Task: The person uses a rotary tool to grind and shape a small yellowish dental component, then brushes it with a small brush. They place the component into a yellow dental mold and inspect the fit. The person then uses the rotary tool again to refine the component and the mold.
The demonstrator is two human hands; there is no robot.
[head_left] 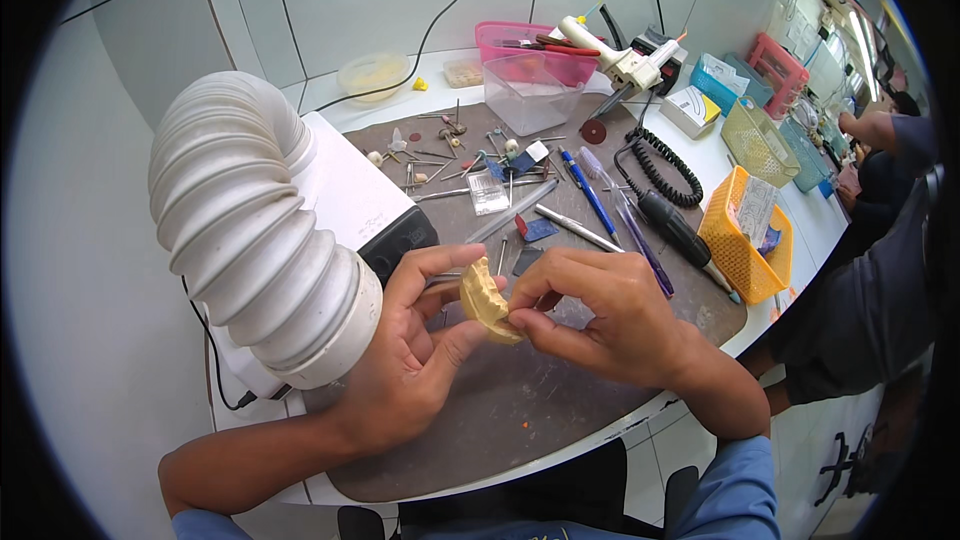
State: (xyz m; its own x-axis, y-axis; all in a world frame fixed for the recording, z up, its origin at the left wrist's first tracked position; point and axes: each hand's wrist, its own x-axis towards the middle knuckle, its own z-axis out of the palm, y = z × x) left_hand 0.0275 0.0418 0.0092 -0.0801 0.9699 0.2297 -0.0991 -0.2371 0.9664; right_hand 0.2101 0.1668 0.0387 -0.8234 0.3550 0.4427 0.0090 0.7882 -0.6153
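Note:
My left hand (415, 340) holds a yellow dental cast (482, 302) between its thumb and fingers, above the near part of the table mat. The arch of the cast is turned toward my right hand (610, 315). There the thumb and forefinger are pinched together, touching the cast's right end. Whatever sits between those fingertips, if anything, is hidden. Just beyond the hands lie a silver-handled tool (578, 227), a blue pen (590, 195) and a small dark blue piece (540, 230).
A thick white ribbed hose (235, 210) stands close to my left forearm. Scattered rotary burs (455, 135) cover the back of the brown mat (470, 440). A black handpiece (675, 225) with coiled cord and a yellow basket (745, 240) are at right. Another person (860, 270) is beyond.

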